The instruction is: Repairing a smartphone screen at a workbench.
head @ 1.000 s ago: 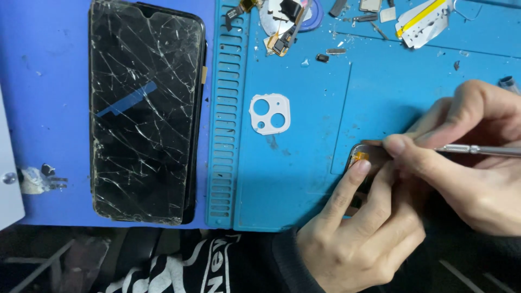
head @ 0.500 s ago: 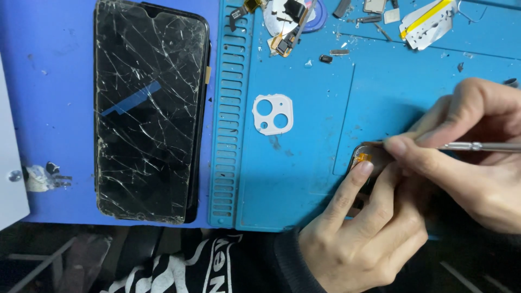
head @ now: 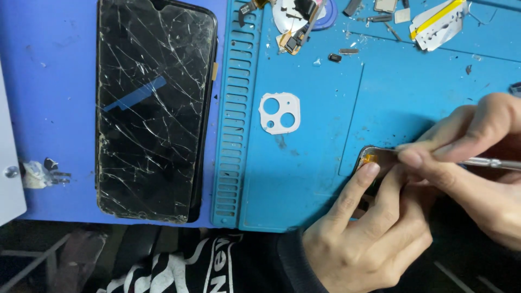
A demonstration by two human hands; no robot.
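Nearest the camera, the left hand (head: 369,239) comes up from the bottom edge in a dark sleeve, its fingers (head: 355,187) stretched and pressed down on a small phone part (head: 374,158) with a thin metal rim and an orange-yellow patch at its corner. Most of that part is hidden under the hands. It lies on the right half of the blue silicone repair mat (head: 304,179), near the mat's front edge. The right hand (head: 472,157) enters from the right, thumb and forefinger pinched shut on a slim, shiny metal tool (head: 491,162) whose tip is covered by the fingers.

Just beyond, a flat white camera-lens frame (head: 279,113) with two round holes lies loose on the mat. Left of the mat's ribbed slot strip, a black smartphone (head: 154,108) with a badly cracked glass screen lies face up on the counter (head: 49,81), which is smooth and blue. At the far edge sit small loose parts, flex cables (head: 296,38) and a crumpled white-and-yellow sticker (head: 437,21).
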